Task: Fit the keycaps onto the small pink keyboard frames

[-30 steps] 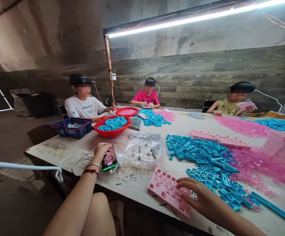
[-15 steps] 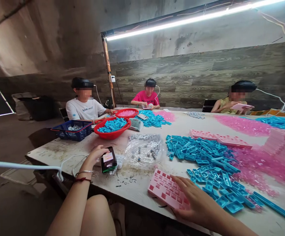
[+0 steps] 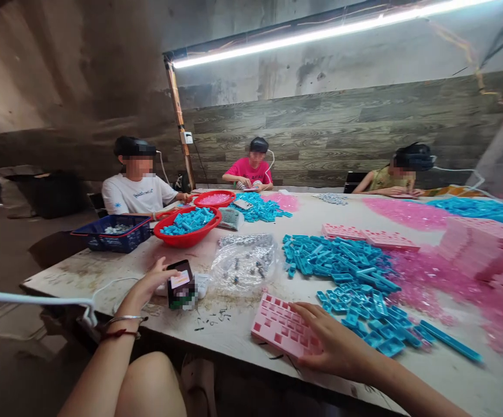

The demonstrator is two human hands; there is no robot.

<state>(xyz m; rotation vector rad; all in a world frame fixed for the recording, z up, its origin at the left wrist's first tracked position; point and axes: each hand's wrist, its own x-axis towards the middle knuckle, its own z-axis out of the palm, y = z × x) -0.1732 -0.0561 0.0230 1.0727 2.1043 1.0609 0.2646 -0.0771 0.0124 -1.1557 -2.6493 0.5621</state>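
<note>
My left hand (image 3: 149, 282) is curled round the left side of a dark phone (image 3: 180, 284) that leans upright near the table's front edge, with a thumb at its top corner. My right hand (image 3: 331, 343) rests with its fingers closed on the right end of a pink gridded tray (image 3: 277, 325) lying flat on the table. Just right of that tray spreads a heap of blue plastic pieces (image 3: 347, 275). A clear bag of small metal parts (image 3: 245, 263) lies between the phone and the heap.
Three other people sit at the far side of the table (image 3: 234, 324). There are a red bowl of blue pieces (image 3: 187, 223), a blue basket (image 3: 112, 233), stacked pink trays (image 3: 370, 236) and loose pink pieces (image 3: 446, 278). A white cable (image 3: 29, 300) crosses at left.
The view has shifted right and slightly down. My left hand has kept its grip on the phone, turning it more upright. My right hand slid a little left on the pink tray.
</note>
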